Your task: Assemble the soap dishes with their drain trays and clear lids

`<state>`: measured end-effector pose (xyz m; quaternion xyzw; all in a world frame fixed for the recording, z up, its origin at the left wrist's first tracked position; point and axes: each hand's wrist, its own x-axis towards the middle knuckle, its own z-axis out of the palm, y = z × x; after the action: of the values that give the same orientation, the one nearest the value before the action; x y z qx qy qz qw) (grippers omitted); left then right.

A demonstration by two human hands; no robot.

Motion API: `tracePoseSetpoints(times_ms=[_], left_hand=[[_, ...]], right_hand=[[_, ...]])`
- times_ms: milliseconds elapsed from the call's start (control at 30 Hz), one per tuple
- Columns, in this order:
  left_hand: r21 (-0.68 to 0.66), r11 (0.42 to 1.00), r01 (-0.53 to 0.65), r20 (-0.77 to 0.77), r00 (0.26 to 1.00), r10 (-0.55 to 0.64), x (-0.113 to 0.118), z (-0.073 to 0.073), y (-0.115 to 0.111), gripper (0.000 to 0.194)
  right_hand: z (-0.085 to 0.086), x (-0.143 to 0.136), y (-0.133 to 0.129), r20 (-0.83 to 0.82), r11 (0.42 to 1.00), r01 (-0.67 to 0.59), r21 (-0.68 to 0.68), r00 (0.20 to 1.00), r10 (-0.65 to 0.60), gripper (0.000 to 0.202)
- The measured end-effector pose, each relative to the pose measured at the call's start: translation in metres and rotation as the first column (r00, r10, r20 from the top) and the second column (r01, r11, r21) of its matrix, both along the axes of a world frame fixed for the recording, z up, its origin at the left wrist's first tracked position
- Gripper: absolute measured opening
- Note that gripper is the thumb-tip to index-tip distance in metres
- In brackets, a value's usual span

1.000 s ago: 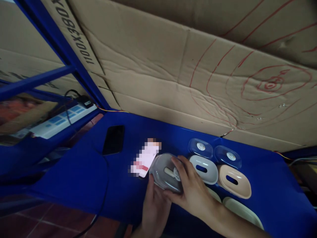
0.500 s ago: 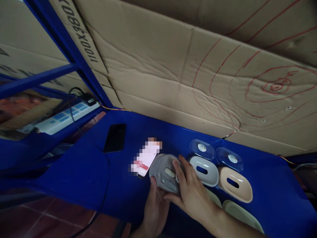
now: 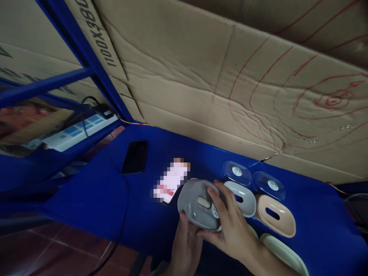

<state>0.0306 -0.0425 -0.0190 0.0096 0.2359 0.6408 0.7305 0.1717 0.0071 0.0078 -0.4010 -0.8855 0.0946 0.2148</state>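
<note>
Raised above the blue table is a rounded grey soap box (image 3: 191,205) with a clear lid over it. A pale oval shows through its middle, and a round sticker is partly covered by my fingers. My left hand (image 3: 186,243) supports it from below and the near side, thumb against the rim. My right hand (image 3: 231,222) grips the lid and right side, its fingers bent over the top. Beyond my right hand lie a white slotted tray (image 3: 247,193) and a peach slotted tray (image 3: 283,226). A pale green tray (image 3: 283,251) is partly hidden by my right forearm.
Two clear lids (image 3: 236,171) with round stickers lie behind the slotted trays. A lit phone (image 3: 174,178) and a dark phone (image 3: 135,157) rest on the blue table (image 3: 94,191). Cardboard (image 3: 184,84) walls the back; a power strip (image 3: 83,132) is at left.
Both hands and the grey soap box have shifted slightly right in view, and the box's lid tips a little more toward me. The whole view has also moved a little. The grip looks the same.
</note>
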Motion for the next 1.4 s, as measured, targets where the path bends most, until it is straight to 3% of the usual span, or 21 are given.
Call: tracePoseSetpoints(times_ms=[100, 200, 267, 367, 500, 600, 700, 800, 867, 933, 1033, 1100, 1167, 1233, 1333, 1400], left_hand=[[-0.032, 0.999, -0.010, 0.015, 1.000, 0.011, 0.000, -0.002, 0.003, 0.042], [-0.090, 0.996, -0.007, 0.005, 1.000, 0.008, -0.004, -0.002, 0.014, 0.045], [-0.124, 0.992, -0.014, -0.022, 1.000, 0.012, -0.007, 0.000, 0.025, 0.045], [-0.127, 0.990, -0.054, -0.061, 0.997, 0.046, -0.009, 0.000, 0.035, 0.049], [-0.116, 0.993, -0.021, -0.092, 0.996, 0.010, -0.009, -0.013, 0.025, 0.055], [-0.122, 0.991, 0.050, -0.117, 0.991, -0.064, -0.009, -0.027, 0.011, 0.047], [-0.137, 0.989, 0.056, -0.166, 0.983, -0.079, -0.011, -0.039, 0.002, 0.039], [-0.160, 0.986, 0.042, -0.219, 0.973, -0.077, -0.016, -0.045, -0.003, 0.036], [-0.172, 0.984, 0.039, -0.236, 0.968, -0.080, -0.022, -0.046, -0.006, 0.035], [-0.179, 0.983, 0.044, -0.246, 0.965, -0.088, -0.029, -0.045, -0.009, 0.036], [-0.193, 0.979, 0.066, -0.271, 0.955, -0.118, -0.036, -0.041, -0.009, 0.038], [-0.198, 0.976, 0.087, -0.284, 0.948, -0.142, -0.038, -0.041, -0.010, 0.038], [-0.196, 0.971, 0.133, -0.271, 0.945, -0.184, -0.035, -0.044, -0.013, 0.038], [-0.214, 0.955, 0.205, -0.240, 0.937, -0.255, -0.031, -0.051, -0.018, 0.039], [-0.227, 0.921, 0.317, -0.146, 0.924, -0.354, -0.023, -0.057, -0.025, 0.045], [-0.235, 0.916, 0.325, -0.139, 0.922, -0.362, -0.019, -0.054, -0.026, 0.049]], right_hand=[[0.000, -0.003, -0.001, -0.045, 1.000, 0.010, -0.005, 0.999, -0.010, 0.096], [-0.002, -0.007, 0.011, -0.062, 0.995, 0.015, -0.095, 0.998, -0.021, 0.095], [-0.004, -0.008, 0.032, -0.057, 0.990, 0.021, -0.143, 0.998, -0.029, 0.095], [-0.008, -0.007, 0.079, -0.018, 0.995, 0.062, -0.082, 0.998, -0.064, 0.090], [-0.013, -0.005, 0.134, 0.040, 0.998, 0.055, 0.004, 0.998, -0.055, 0.067], [-0.019, -0.007, 0.152, 0.103, 0.999, 0.010, 0.040, 0.995, -0.014, 0.045], [-0.017, -0.008, 0.155, 0.166, 0.998, -0.022, 0.057, 0.986, 0.012, 0.063], [0.000, 0.003, 0.134, 0.196, 0.996, -0.028, 0.085, 0.981, 0.011, 0.079], [0.012, 0.017, 0.097, 0.198, 0.995, -0.027, 0.099, 0.980, 0.007, 0.067], [0.014, 0.033, 0.043, 0.201, 0.993, -0.033, 0.117, 0.980, 0.009, 0.043], [-0.007, 0.053, -0.040, 0.222, 0.969, -0.075, 0.236, 0.975, 0.021, 0.029], [-0.027, 0.062, -0.076, 0.231, 0.956, -0.023, 0.292, 0.972, -0.047, 0.029], [-0.039, 0.065, -0.090, 0.239, 0.959, -0.014, 0.283, 0.969, -0.056, 0.031], [-0.039, 0.061, -0.089, 0.223, 0.971, -0.028, 0.236, 0.975, -0.026, 0.032], [-0.023, 0.042, -0.078, 0.141, 0.982, -0.039, 0.182, 0.990, 0.013, 0.032], [-0.010, 0.030, -0.069, 0.086, 0.986, -0.088, 0.139, 0.993, 0.076, 0.033]])
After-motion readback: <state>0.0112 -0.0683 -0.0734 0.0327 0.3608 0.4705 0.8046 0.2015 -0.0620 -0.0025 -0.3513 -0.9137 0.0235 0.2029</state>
